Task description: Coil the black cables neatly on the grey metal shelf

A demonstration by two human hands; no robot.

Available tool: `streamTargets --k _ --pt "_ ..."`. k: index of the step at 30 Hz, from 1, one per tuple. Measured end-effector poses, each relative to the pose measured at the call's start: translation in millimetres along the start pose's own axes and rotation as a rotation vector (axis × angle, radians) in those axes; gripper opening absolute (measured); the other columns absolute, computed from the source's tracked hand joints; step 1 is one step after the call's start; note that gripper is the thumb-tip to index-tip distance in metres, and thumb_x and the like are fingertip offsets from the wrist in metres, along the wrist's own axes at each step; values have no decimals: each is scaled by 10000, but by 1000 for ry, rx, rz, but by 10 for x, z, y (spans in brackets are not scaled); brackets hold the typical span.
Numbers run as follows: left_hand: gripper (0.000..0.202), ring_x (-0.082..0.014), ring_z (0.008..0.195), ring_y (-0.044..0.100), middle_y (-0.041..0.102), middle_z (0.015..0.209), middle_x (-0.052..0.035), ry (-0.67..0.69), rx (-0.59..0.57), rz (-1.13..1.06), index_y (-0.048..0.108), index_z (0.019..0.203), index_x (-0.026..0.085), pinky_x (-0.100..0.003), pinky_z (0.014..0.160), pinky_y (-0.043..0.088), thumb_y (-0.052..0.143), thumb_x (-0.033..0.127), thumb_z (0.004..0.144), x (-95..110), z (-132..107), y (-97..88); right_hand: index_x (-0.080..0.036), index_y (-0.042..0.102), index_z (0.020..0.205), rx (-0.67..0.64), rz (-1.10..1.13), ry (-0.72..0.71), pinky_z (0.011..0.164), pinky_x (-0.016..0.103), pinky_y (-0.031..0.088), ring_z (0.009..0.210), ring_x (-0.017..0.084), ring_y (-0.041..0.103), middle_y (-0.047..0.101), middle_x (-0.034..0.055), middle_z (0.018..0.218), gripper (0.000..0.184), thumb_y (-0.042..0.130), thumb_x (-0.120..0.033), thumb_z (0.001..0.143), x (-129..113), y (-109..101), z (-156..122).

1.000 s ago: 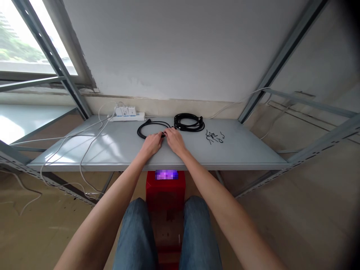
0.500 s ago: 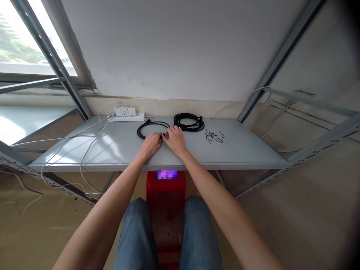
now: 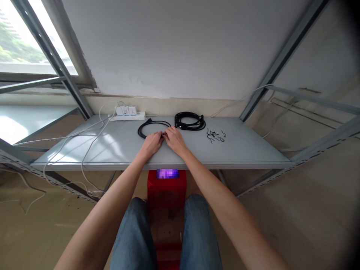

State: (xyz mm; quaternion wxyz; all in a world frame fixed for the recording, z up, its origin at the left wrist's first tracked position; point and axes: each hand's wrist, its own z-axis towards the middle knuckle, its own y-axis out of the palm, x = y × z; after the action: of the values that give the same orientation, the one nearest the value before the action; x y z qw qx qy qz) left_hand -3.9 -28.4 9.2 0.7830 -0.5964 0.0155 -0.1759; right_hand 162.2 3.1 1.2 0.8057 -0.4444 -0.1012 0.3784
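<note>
A black cable point(image 3: 146, 127) lies in a loose loop on the grey shelf board point(image 3: 118, 150). My left hand point(image 3: 152, 143) and my right hand point(image 3: 174, 138) meet at the loop's near side, fingers curled and pinching the cable between them. Just behind my right hand sits a second black cable point(image 3: 189, 122), wound into a tight coil. To its right lies a small heap of black twist ties point(image 3: 215, 135).
A white power strip point(image 3: 128, 114) with white plugs stands at the back of the shelf, and white cords point(image 3: 84, 142) trail off the left edge to the floor. Metal rack posts rise on both sides. A red stool point(image 3: 165, 187) stands under the shelf between my knees.
Both hands have stayed at the near side of the cable loop, with only small finger shifts. The view has shifted slightly.
</note>
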Motion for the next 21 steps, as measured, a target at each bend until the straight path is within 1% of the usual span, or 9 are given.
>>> streamTargets --k 4,9,11,16,21 --pt "273 -331 1143 705 751 1232 -177 4 6 -4 637 1233 172 -396 924 517 440 289 1086 -6 3 5 -181 684 1032 26 -11 35 963 419 418 1109 302 568 731 127 1084 171 525 -227 1078 12 12 5" --pt "258 -326 1125 707 754 1202 -171 -12 -6 -11 640 1227 185 -393 918 517 453 275 1073 -20 17 31 -189 680 964 64 -38 128 957 432 409 1067 308 582 741 125 1009 178 575 -295 1061 8 26 20" --pt "258 -327 1119 708 756 1192 -170 -10 -15 -7 638 1228 184 -394 912 517 452 272 1072 -20 21 34 -186 680 960 55 -34 135 957 432 409 1064 307 580 739 129 1011 174 574 -286 1054 7 27 22" --pt "271 -333 1116 712 759 1201 -176 6 -5 -1 628 1240 171 -399 896 517 440 277 1078 -18 23 32 -176 691 1020 36 -46 94 980 426 404 1114 300 569 734 138 1071 163 541 -233 1047 8 22 16" --pt "255 -320 1113 718 765 1190 -166 -7 -9 -9 635 1218 179 -378 887 512 449 279 1076 -6 5 13 -188 683 969 53 -76 155 981 426 411 1090 296 594 740 113 1021 133 587 -259 1026 9 29 17"
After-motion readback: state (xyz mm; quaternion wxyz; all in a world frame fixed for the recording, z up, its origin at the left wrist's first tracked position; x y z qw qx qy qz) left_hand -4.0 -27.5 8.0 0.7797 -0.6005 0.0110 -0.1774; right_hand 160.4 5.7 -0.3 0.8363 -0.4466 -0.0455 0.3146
